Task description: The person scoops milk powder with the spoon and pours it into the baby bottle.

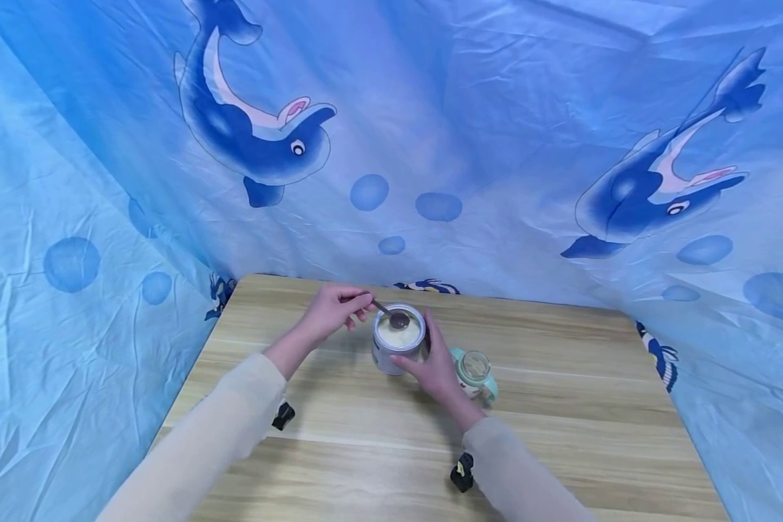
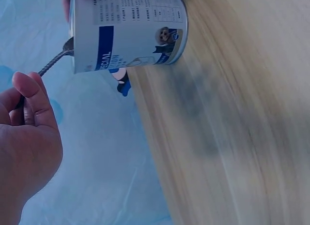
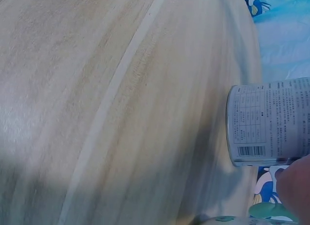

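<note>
A white can with printed labels stands upright on the table, its top open on a pale, cream-coloured powder. My left hand pinches the thin handle of a dark metal spoon between thumb and fingers. The spoon's bowl is at the can's mouth, above the powder in the head view; in the left wrist view the rim partly hides it. From the right side, my right hand grips the can, thumb on its near side. Only part of that hand shows in the right wrist view, against the can.
Just right of my right hand stands a mint-green handled bottle with a clear round top. The wooden table runs back to a blue dolphin-print cloth, which also hangs at both sides.
</note>
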Motion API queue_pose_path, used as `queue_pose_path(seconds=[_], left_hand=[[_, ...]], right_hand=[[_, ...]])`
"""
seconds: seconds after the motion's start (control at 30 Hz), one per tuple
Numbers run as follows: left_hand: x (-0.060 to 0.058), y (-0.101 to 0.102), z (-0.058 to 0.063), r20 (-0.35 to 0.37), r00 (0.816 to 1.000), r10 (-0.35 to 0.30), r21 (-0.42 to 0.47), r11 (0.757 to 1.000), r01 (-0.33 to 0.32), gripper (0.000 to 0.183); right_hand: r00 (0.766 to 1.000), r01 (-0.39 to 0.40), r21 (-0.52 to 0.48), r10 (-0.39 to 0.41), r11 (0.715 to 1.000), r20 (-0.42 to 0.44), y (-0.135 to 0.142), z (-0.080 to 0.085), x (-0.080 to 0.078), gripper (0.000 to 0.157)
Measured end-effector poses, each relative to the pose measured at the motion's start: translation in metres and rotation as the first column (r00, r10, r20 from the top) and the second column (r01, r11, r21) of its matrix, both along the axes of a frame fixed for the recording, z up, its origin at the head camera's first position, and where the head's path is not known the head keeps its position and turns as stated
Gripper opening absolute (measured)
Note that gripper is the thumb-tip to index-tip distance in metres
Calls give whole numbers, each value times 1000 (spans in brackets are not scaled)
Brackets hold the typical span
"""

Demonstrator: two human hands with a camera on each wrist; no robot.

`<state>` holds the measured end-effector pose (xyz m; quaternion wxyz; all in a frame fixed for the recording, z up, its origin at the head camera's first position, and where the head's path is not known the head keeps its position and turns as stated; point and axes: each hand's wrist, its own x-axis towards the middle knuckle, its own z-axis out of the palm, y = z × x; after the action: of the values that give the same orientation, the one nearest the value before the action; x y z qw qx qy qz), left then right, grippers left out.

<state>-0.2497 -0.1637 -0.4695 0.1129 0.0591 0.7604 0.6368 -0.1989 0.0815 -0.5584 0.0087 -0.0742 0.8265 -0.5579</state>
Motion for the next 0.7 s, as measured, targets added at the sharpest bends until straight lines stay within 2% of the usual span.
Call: queue_pose_path(seconds=[0.17,0.33,0.7], left_hand=[[1,2,-7,-4,1000,-5,19,1000,5,29],[0,1,-13,0,1000,-12,35,999,12,34],[-1,-3,-21,-46,998,-34,-33,999,33,31]], right_hand=[[1000,8,-28,-9,1000,-13,-2,-5,0,118],[1000,10,-53,-10,999,13,-4,-8,0,118],[1000,13,-64,-12,998,24,-4,-10,-1,112]])
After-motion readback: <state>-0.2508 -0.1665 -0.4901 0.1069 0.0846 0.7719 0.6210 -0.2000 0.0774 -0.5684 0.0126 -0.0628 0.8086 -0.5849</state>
